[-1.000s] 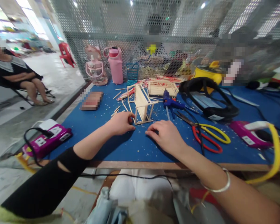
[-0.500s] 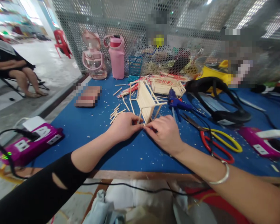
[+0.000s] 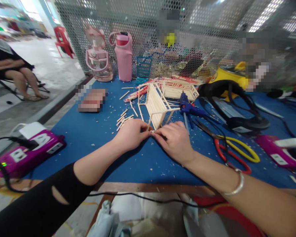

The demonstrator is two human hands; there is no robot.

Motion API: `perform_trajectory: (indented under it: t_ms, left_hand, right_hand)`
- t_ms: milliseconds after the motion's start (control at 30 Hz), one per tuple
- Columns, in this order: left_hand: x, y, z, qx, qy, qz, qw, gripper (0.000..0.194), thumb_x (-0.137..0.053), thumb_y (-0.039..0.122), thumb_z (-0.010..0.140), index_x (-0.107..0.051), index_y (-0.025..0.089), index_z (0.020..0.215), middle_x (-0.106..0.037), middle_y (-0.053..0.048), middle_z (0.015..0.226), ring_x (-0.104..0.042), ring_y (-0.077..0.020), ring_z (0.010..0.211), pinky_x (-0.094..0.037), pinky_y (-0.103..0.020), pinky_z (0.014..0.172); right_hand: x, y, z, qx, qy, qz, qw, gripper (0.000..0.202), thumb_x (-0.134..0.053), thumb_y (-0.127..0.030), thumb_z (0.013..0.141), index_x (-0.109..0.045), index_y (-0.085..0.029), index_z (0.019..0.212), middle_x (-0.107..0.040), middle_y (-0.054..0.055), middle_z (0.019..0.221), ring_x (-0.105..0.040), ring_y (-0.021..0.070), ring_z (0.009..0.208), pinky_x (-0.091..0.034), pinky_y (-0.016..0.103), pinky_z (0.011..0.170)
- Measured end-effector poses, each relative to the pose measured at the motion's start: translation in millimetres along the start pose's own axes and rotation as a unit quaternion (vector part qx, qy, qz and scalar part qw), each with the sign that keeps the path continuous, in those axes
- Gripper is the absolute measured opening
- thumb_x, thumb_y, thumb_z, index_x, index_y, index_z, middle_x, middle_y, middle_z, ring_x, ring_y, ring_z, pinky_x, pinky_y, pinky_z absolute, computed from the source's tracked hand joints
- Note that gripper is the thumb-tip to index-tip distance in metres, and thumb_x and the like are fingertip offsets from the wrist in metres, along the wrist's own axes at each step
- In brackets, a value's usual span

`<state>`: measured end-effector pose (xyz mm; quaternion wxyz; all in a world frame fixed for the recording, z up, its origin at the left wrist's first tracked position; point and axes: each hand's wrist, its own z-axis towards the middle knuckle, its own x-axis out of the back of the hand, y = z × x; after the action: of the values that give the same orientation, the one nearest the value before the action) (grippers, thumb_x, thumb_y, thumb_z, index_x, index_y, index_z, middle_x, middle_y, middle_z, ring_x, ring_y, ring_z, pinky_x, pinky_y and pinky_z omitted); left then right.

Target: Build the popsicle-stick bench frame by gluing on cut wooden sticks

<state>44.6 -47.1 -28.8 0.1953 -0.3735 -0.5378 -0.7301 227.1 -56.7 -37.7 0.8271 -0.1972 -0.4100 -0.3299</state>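
A small model of thin wooden sticks (image 3: 156, 102) stands tilted on the blue tabletop, its slatted panel running away from me. At its nearest corner, my left hand (image 3: 132, 133) pinches the foot of a stick leg between thumb and fingers. My right hand (image 3: 176, 140) is closed too, its fingertips meeting the left ones at that same corner; a small pale bit shows there, mostly hidden by the fingers. Loose cut sticks (image 3: 123, 119) lie left of the model. Just to the right rests a blue glue gun (image 3: 188, 107).
Red-and-yellow-handled scissors (image 3: 233, 148) and a black head strap (image 3: 233, 108) lie at right. A second stick model (image 3: 180, 91) sits behind. Two pink bottles (image 3: 124, 57) stand by the mesh screen. Purple power strips (image 3: 32, 151) flank both sides. A person (image 3: 12, 65) sits at far left.
My hands keep their pinch at the model's corner, nearly unmoved. The view has shifted slightly, so things at the sides sit a little farther outward.
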Motion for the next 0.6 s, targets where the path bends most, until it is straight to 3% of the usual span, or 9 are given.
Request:
perform_trajectory:
  t_ms: [600]
  left_hand:
    - [-0.4,-1.1,0.2,0.001,0.002,-0.006,1.0,0.016,-0.063,0.028,0.079,-0.07,0.016,0.071,-0.067,-0.002,0.069,-0.055,-0.0149,0.065,-0.037,-0.026,0.062]
  right_hand:
    - [-1.5,-0.8,0.8,-0.012,-0.004,-0.006,1.0,0.026,-0.056,-0.032,0.09,-0.067,-0.018,0.071,-0.069,0.001,0.066,-0.056,0.0159,0.065,-0.028,0.032,0.071]
